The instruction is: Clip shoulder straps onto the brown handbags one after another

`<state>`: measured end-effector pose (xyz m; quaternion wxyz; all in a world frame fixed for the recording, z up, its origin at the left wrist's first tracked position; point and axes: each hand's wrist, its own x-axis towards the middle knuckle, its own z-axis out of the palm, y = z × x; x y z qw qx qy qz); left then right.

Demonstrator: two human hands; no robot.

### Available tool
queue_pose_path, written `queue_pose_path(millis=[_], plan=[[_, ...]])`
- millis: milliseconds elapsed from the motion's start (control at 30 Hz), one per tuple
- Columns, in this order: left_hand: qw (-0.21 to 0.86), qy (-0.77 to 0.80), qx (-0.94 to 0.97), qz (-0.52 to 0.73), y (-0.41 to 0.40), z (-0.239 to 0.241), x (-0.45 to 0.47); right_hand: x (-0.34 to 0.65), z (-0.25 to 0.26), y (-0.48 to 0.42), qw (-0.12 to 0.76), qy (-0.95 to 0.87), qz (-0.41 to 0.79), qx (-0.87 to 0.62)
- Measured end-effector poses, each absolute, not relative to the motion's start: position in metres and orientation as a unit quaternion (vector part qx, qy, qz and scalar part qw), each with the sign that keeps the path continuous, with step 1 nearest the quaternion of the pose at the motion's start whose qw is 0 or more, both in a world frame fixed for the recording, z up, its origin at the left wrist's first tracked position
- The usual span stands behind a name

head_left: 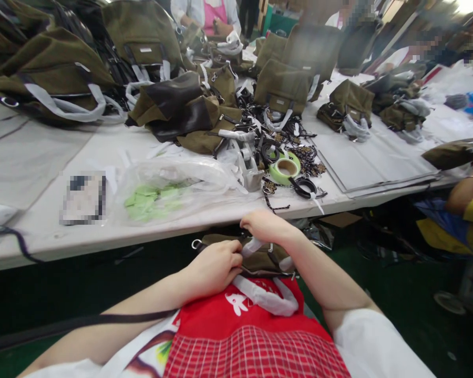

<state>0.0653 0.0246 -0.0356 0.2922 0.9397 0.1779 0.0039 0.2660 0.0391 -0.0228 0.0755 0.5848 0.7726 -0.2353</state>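
Observation:
An olive-green handbag rests on my lap against the table's front edge. A white-wrapped handle of the bag lies over my red apron, and a metal ring shows at its left end. My left hand is closed on the near left part of the bag, fingers curled and thumb tucked. Across the top, my right hand bends inward with its fingers gripping the bag's far side near another wrapped handle part. The fingertips of both hands are partly hidden, so the exact spot each one pinches does not show.
On the table lie a clear plastic bag with green pieces, a green tape roll, black straps and a phone-like object. Olive bags pile up behind. A co-worker's arm is at the right; another person stands across.

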Motion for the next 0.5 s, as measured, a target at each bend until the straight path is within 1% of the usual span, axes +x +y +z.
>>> queue_pose_path(millis=[33,100,200,267,333,400,433,500], plan=[[0.293,0.174,0.94,0.003,0.022,-0.036,0.065,0.261,-0.036,0.043,0.129,0.769,-0.254,0.573],[0.297,0.17,0.939,-0.002,0.018,-0.036,0.064,0.249,-0.062,0.047,0.189,0.759,-0.268,0.562],[0.304,0.18,0.935,-0.01,0.016,-0.035,0.059,0.237,-0.087,0.046,0.225,0.747,-0.276,0.562],[0.328,0.19,0.925,0.013,0.02,-0.032,0.054,0.237,-0.087,0.045,0.235,0.741,-0.272,0.568],[0.357,0.235,0.902,0.063,0.027,-0.03,0.049,0.243,-0.071,0.043,0.227,0.74,-0.257,0.579],[0.361,0.323,0.868,0.113,0.037,-0.029,0.044,0.252,-0.041,0.037,0.191,0.748,-0.222,0.595],[0.352,0.365,0.852,0.127,0.042,-0.029,0.042,0.257,-0.024,0.032,0.161,0.754,-0.195,0.606],[0.332,0.412,0.84,0.121,0.055,-0.03,0.041,0.263,0.013,0.019,0.048,0.769,-0.099,0.63]])
